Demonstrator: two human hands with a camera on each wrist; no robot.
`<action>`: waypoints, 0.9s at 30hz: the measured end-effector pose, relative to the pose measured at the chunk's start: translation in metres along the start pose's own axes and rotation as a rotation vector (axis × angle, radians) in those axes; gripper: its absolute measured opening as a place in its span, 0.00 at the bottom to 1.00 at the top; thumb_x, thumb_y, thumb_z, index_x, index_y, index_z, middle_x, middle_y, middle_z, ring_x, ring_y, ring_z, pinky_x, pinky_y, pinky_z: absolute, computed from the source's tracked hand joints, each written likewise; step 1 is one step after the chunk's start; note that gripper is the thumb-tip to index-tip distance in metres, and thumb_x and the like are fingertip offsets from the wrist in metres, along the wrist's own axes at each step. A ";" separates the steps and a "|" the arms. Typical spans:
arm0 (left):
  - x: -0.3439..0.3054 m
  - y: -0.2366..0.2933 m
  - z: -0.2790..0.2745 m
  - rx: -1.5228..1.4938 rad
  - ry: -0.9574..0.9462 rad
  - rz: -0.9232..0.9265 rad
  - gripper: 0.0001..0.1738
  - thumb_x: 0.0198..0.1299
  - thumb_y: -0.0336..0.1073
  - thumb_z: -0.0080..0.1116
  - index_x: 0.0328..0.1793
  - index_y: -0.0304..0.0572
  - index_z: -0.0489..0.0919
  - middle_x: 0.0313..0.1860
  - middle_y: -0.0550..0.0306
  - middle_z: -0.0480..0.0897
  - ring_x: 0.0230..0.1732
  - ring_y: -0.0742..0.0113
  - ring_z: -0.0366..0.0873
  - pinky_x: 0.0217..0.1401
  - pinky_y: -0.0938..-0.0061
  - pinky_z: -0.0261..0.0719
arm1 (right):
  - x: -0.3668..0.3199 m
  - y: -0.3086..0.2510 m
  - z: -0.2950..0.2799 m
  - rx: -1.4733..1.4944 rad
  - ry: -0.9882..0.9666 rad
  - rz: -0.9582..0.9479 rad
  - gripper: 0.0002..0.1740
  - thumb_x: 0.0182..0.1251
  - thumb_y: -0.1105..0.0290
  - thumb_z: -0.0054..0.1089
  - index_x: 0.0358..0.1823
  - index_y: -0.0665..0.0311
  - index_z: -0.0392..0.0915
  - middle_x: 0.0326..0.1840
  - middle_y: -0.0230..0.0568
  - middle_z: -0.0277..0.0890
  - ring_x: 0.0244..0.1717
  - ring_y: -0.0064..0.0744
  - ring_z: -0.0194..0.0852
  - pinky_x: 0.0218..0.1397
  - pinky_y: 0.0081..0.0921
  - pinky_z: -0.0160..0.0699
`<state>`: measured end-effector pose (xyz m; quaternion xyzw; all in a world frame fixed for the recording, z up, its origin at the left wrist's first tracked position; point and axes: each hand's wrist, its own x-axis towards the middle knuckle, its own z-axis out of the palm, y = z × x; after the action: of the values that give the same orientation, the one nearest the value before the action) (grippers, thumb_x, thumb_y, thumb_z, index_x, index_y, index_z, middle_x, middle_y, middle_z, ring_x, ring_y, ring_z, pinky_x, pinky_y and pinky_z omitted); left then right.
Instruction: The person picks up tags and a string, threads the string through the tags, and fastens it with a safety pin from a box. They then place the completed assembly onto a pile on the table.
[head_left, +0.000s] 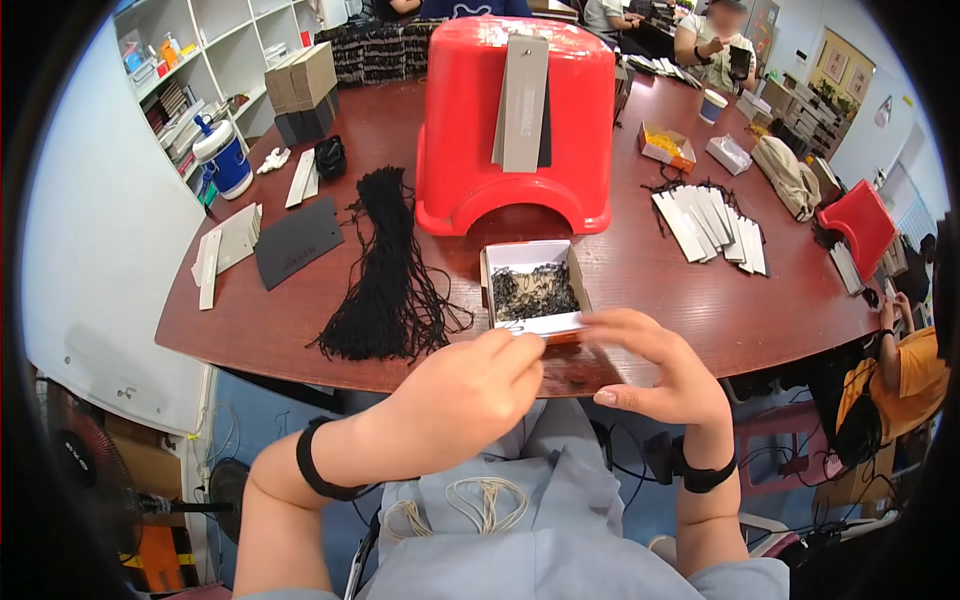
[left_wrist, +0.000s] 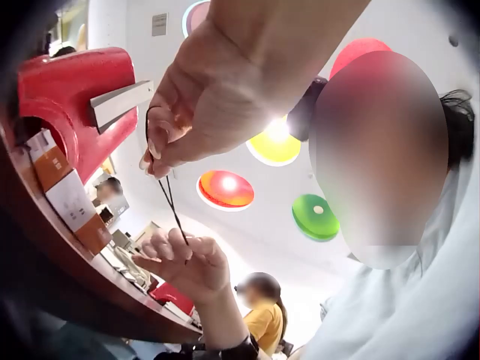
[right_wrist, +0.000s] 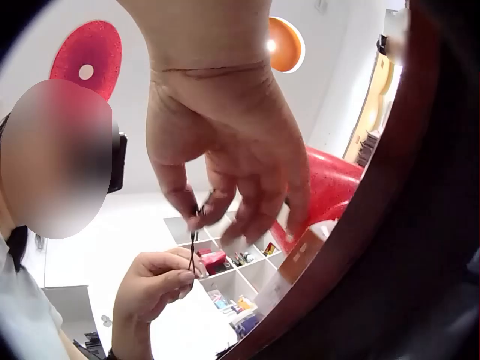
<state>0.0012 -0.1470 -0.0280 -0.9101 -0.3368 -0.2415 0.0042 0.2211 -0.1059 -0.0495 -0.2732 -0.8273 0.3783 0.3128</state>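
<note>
My left hand [head_left: 470, 390] pinches a thin black cord [left_wrist: 171, 199] between thumb and fingertips, just over the near rim of a small open box [head_left: 590, 290]. A loop of the cord stands above the pinch, and two strands cross below it in the left wrist view. To the right, my right hand [head_left: 665, 370] is held with thumb and fingers apart, its fingers blurred. The cord's far part overlaps the right thumb and forefinger in the right wrist view. Small black looped pieces [head_left: 535, 292] lie inside the box.
Behind the box stands an upturned red stool [head_left: 450, 130] with grey tags [head_left: 522, 110] on it. A bundle of black cords [head_left: 375, 270] lies left of the box. Dark and pale tags [head_left: 300, 240] lie farther left, more white tags [head_left: 700, 225] to the right. People sit beyond.
</note>
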 end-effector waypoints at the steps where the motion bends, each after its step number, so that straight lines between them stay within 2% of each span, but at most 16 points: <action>1: 0.006 0.000 -0.003 0.028 -0.101 0.055 0.11 0.39 0.25 0.52 0.33 0.32 0.72 0.34 0.54 0.71 0.31 0.60 0.70 0.32 0.74 0.71 | 0.005 -0.005 0.002 -0.060 0.116 -0.063 0.25 0.42 0.72 0.63 0.46 0.68 0.70 0.45 0.43 0.69 0.49 0.32 0.65 0.50 0.26 0.65; 2: 0.011 -0.003 -0.004 0.024 -0.108 0.089 0.12 0.39 0.27 0.51 0.33 0.32 0.71 0.35 0.53 0.70 0.32 0.59 0.69 0.32 0.73 0.71 | 0.010 -0.003 0.000 0.142 -0.031 -0.004 0.39 0.43 0.69 0.65 0.58 0.67 0.56 0.52 0.46 0.64 0.57 0.34 0.58 0.59 0.29 0.55; 3: 0.015 -0.005 -0.003 0.030 -0.104 0.096 0.12 0.39 0.27 0.51 0.33 0.32 0.71 0.35 0.53 0.70 0.32 0.59 0.69 0.32 0.73 0.71 | 0.014 -0.004 0.004 0.136 -0.025 -0.010 0.39 0.43 0.69 0.65 0.58 0.67 0.56 0.52 0.46 0.64 0.57 0.34 0.58 0.59 0.29 0.55; 5: 0.024 -0.011 0.001 -0.004 -0.030 0.096 0.12 0.38 0.27 0.52 0.33 0.32 0.71 0.36 0.53 0.70 0.33 0.59 0.70 0.32 0.72 0.71 | 0.026 -0.007 0.019 0.598 -0.089 0.035 0.40 0.48 0.68 0.62 0.61 0.66 0.49 0.54 0.45 0.62 0.57 0.30 0.58 0.58 0.27 0.56; 6: 0.028 -0.016 0.002 -0.054 0.006 0.111 0.12 0.38 0.26 0.53 0.32 0.33 0.72 0.35 0.53 0.71 0.33 0.58 0.70 0.34 0.71 0.71 | 0.031 -0.008 0.022 0.651 -0.126 0.001 0.36 0.56 0.67 0.55 0.62 0.66 0.46 0.52 0.42 0.62 0.56 0.27 0.57 0.58 0.26 0.57; 7: 0.031 -0.020 0.004 -0.045 0.011 0.114 0.12 0.38 0.26 0.53 0.32 0.33 0.72 0.35 0.53 0.71 0.33 0.58 0.70 0.34 0.71 0.71 | 0.034 -0.008 0.021 0.646 -0.127 -0.008 0.36 0.56 0.67 0.55 0.62 0.66 0.46 0.52 0.42 0.62 0.56 0.27 0.57 0.58 0.26 0.57; 9: 0.038 -0.029 0.005 -0.063 0.117 0.089 0.10 0.37 0.25 0.53 0.30 0.35 0.73 0.32 0.53 0.71 0.34 0.57 0.71 0.35 0.71 0.72 | 0.040 -0.010 0.019 0.730 -0.123 0.214 0.28 0.60 0.65 0.50 0.59 0.66 0.51 0.44 0.36 0.63 0.48 0.21 0.59 0.52 0.22 0.61; 10: 0.043 -0.032 0.000 -0.007 0.091 0.036 0.07 0.39 0.25 0.55 0.28 0.35 0.73 0.30 0.54 0.72 0.34 0.59 0.72 0.37 0.71 0.71 | 0.041 -0.006 0.016 0.695 -0.148 0.202 0.20 0.64 0.60 0.44 0.51 0.66 0.61 0.31 0.27 0.62 0.33 0.13 0.59 0.36 0.14 0.64; 11: 0.049 -0.038 -0.002 -0.001 0.094 0.037 0.07 0.39 0.25 0.55 0.28 0.35 0.73 0.30 0.54 0.72 0.34 0.59 0.72 0.37 0.71 0.71 | 0.043 -0.006 0.014 0.692 -0.150 0.197 0.20 0.64 0.60 0.44 0.51 0.66 0.61 0.31 0.27 0.62 0.33 0.13 0.59 0.36 0.14 0.64; 13: 0.062 -0.054 -0.001 -0.361 0.223 0.058 0.09 0.40 0.29 0.59 0.27 0.35 0.72 0.29 0.54 0.72 0.33 0.61 0.72 0.36 0.72 0.71 | 0.048 -0.007 0.007 0.611 0.001 0.327 0.15 0.65 0.59 0.40 0.38 0.64 0.69 0.18 0.19 0.54 0.20 0.09 0.48 0.22 0.12 0.50; 14: 0.071 -0.063 -0.003 -0.250 0.332 0.030 0.12 0.39 0.32 0.62 0.27 0.35 0.71 0.29 0.54 0.71 0.33 0.61 0.71 0.36 0.71 0.70 | 0.049 -0.008 0.004 0.570 0.079 0.393 0.17 0.66 0.59 0.38 0.31 0.63 0.72 0.12 0.15 0.50 0.13 0.07 0.43 0.15 0.10 0.43; 15: 0.080 -0.071 -0.005 -0.139 0.438 0.001 0.15 0.38 0.35 0.64 0.27 0.35 0.71 0.28 0.54 0.71 0.33 0.61 0.71 0.36 0.71 0.70 | 0.050 -0.008 0.000 0.568 0.082 0.391 0.17 0.66 0.59 0.38 0.31 0.63 0.72 0.12 0.15 0.50 0.13 0.07 0.43 0.15 0.10 0.43; 16: 0.087 -0.077 -0.004 -0.007 0.534 -0.245 0.20 0.37 0.41 0.66 0.31 0.36 0.70 0.29 0.54 0.71 0.34 0.59 0.71 0.37 0.71 0.69 | 0.052 -0.008 -0.004 0.595 0.103 0.399 0.17 0.66 0.59 0.39 0.30 0.63 0.72 0.11 0.16 0.49 0.13 0.07 0.41 0.15 0.11 0.41; 17: 0.096 -0.086 -0.002 0.212 0.631 -0.341 0.26 0.38 0.44 0.65 0.38 0.37 0.68 0.30 0.54 0.70 0.34 0.58 0.70 0.37 0.70 0.69 | 0.052 -0.009 -0.006 0.624 0.122 0.407 0.16 0.66 0.60 0.39 0.29 0.63 0.72 0.11 0.16 0.48 0.12 0.08 0.40 0.14 0.11 0.38; 19: 0.110 -0.098 0.003 0.346 0.762 -0.379 0.28 0.40 0.45 0.63 0.43 0.37 0.64 0.34 0.52 0.71 0.37 0.56 0.71 0.37 0.67 0.70 | 0.054 -0.011 -0.006 0.614 0.152 0.392 0.15 0.66 0.62 0.39 0.28 0.63 0.70 0.11 0.17 0.45 0.12 0.09 0.36 0.13 0.12 0.34; 27: 0.108 -0.122 0.007 0.182 0.696 -0.416 0.22 0.42 0.38 0.60 0.40 0.38 0.65 0.33 0.47 0.75 0.35 0.51 0.74 0.34 0.64 0.72 | 0.052 -0.009 -0.017 0.616 0.124 0.361 0.16 0.66 0.61 0.39 0.27 0.63 0.71 0.12 0.16 0.50 0.13 0.07 0.42 0.15 0.10 0.39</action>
<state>-0.0003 0.0146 -0.0051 -0.6826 -0.5120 -0.4997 0.1492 0.1968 -0.0673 -0.0174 -0.3302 -0.5923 0.6417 0.3583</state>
